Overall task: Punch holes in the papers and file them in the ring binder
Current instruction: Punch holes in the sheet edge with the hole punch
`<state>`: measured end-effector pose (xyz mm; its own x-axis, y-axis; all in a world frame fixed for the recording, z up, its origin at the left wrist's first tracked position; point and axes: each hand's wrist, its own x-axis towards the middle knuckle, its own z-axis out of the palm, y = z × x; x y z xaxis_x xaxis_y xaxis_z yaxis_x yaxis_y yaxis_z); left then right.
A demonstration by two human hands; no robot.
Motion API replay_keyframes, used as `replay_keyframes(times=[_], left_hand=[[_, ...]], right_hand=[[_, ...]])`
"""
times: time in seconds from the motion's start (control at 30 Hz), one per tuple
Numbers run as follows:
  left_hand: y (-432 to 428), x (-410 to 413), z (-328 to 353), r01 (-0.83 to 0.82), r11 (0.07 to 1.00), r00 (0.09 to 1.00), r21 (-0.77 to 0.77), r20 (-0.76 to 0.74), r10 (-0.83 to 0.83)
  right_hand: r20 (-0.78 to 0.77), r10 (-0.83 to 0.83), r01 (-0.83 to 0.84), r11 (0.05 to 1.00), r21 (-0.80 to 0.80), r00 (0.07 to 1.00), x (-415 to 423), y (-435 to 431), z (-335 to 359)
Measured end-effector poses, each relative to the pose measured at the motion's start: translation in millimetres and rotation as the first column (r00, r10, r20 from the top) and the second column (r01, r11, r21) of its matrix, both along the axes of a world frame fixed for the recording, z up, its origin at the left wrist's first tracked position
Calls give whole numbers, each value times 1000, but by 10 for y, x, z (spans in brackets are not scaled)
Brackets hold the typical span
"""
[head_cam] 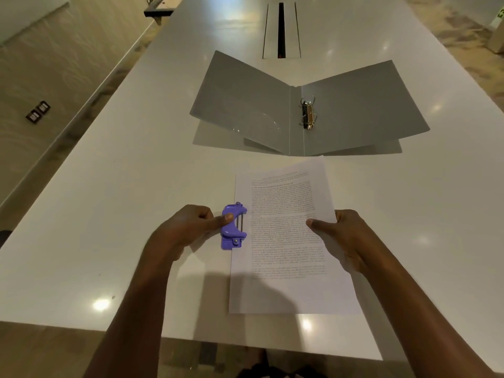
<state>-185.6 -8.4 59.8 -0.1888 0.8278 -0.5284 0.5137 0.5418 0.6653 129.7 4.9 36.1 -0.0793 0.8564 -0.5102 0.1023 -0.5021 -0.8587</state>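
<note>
One printed sheet (289, 241) (more beneath, I cannot tell) lies on the table (109, 214), left margin inside the purple punch (231, 227) that my left hand (188, 225) grips, my right hand (346, 236) pinching its right edge, the grey binder (368, 110) open beyond.

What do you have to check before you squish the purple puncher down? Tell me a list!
1. Left edge of the papers meets the purple hole punch: ok.
2. Edge pushed fully into the slot: cannot tell.
3. Left hand grips the punch, thumb on top: ok.
4. Right hand pinches the papers' right edge to steady them: ok.
5. Ring binder lies open beyond the papers: ok.
6. Its rings open to take sheets: cannot tell.
</note>
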Motion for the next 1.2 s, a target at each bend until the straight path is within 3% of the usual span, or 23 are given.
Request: replay_keyframes(times=[0.17, 0.9, 1.03, 1.13, 1.2], left_hand=[[1, 10, 51, 17, 999, 999, -50, 29, -16], [-59, -35, 67, 11, 1000, 993, 15, 117, -12], [-78, 38, 47, -158, 975, 979, 157, 154, 134], [-71, 241, 20, -348, 858, 936, 377, 192, 295], [-65, 390, 54, -385, 782, 923, 491, 186, 337]], right_hand=[[-18, 3, -3, 1000, -7, 1000, 2, -4, 6], [-62, -8, 5, 998, -62, 998, 507, -20, 49], [-62, -23, 19, 999, -50, 998, 615, -82, 99], [-44, -36, 35, 999, -18, 998, 702, -124, 162], [-30, -51, 51, 999, 7, 998, 763, -144, 203]])
